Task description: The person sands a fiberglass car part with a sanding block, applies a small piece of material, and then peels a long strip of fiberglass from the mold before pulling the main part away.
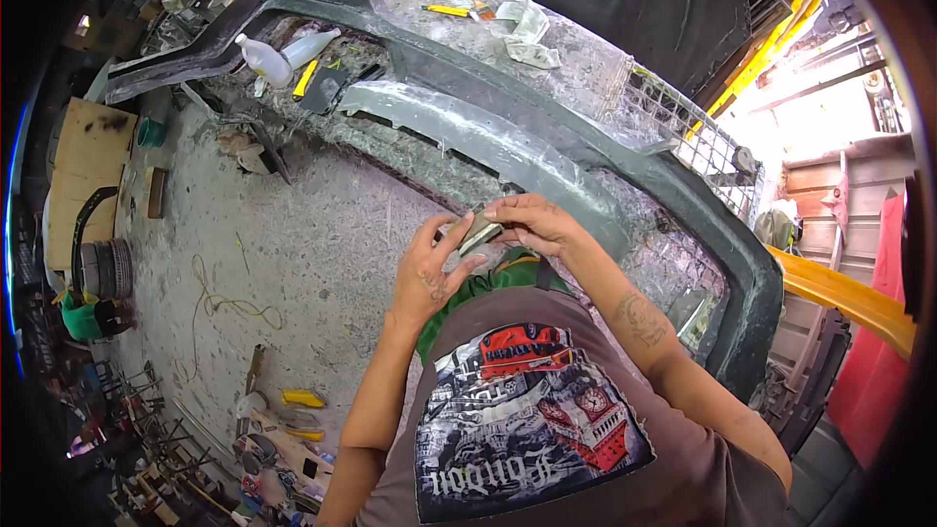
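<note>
In front of my chest, my left hand [434,268] and my right hand [537,224] both grip a small block [479,231]. It is grey-brown with a pale edge and looks like a sanding block; the fingers cover part of it. My left fingers are curled around its near left side, and my right fingers pinch its far right side. Just beyond the hands lies a long, curved grey panel [459,122], smeared with pale dust. Around it runs a larger dark bumper-like frame [586,127] on the dusty work table [595,34].
White plastic bottles [265,60], a yellow cutter [305,79] and a dark flat piece [327,90] lie at the left. Farther back are another yellow cutter [448,11], a brush [480,6] and a crumpled cloth [528,27]. A cord [229,305] lies on the floor.
</note>
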{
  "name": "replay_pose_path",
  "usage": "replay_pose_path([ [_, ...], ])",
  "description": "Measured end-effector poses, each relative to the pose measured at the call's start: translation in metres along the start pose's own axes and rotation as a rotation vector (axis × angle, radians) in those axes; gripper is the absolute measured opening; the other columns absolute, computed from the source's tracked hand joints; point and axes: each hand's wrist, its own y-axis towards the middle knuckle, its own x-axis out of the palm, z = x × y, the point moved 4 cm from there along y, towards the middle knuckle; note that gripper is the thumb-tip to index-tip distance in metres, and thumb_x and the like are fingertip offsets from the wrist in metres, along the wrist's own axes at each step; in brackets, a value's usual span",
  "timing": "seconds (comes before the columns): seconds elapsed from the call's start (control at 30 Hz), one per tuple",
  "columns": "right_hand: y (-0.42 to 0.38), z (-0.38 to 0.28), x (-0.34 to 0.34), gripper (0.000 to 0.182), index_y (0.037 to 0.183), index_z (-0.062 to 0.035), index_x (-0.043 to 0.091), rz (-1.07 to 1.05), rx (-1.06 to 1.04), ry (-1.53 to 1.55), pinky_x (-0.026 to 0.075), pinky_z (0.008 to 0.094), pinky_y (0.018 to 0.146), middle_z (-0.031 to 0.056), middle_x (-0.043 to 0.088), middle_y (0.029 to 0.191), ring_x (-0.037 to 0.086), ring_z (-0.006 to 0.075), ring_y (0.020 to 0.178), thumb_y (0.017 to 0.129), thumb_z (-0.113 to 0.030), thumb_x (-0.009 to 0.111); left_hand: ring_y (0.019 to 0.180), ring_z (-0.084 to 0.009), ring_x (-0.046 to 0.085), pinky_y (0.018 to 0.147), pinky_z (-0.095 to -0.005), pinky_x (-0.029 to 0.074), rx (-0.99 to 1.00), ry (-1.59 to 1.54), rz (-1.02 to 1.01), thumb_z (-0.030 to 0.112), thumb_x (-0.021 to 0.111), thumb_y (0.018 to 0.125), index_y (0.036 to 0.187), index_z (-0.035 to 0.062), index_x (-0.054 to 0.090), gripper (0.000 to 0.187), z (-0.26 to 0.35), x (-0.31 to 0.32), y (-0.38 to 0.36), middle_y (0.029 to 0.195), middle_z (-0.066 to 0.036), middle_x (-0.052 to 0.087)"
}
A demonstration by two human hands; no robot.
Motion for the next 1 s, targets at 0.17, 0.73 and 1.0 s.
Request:
replay_pose_path([
  [0.17,-0.008,-0.032,-0.027,0.045,0.139,0.0019,0.062,0.009,-0.063,-0.078,0.059,0.0342,0.097,0.0115,0.073,0.126,0.071,0.0181,0.113,0.1,-0.017,0.074,0.095,-0.0304,0.065,0.084,-0.0374,0.055,-0.087,-0.147,-0.071,0.007,0.071,0.098,0.14,0.0125,0.069,0.043,-0.012,0.024,0.037,0.125,-0.016,0.061],
  [0.73,-0.015,-0.064,-0.051,0.042,0.135,0.0076,0.063,0.258,-0.276,-0.012,0.061,0.0355,0.093,0.0133,0.074,0.121,0.072,0.0195,0.107,0.099,-0.013,0.074,0.091,-0.0246,0.065,0.079,-0.0334,0.056,0.187,-0.212,-0.319,0.003,0.075,0.094,0.143,0.0108,0.066,0.05,-0.022,0.04,0.135,0.123,-0.015,0.06],
  [1.0,-0.008,-0.047,-0.063,0.027,0.121,0.0029,0.068,0.356,-0.29,-0.017,0.062,0.033,0.087,0.0098,0.076,0.11,0.074,0.0175,0.099,0.098,-0.009,0.075,0.105,-0.0387,0.064,0.09,-0.0432,0.055,0.195,0.024,-0.386,0.008,0.084,0.084,0.145,-0.0005,0.056,0.068,-0.02,0.059,0.128,0.128,-0.019,0.058],
])
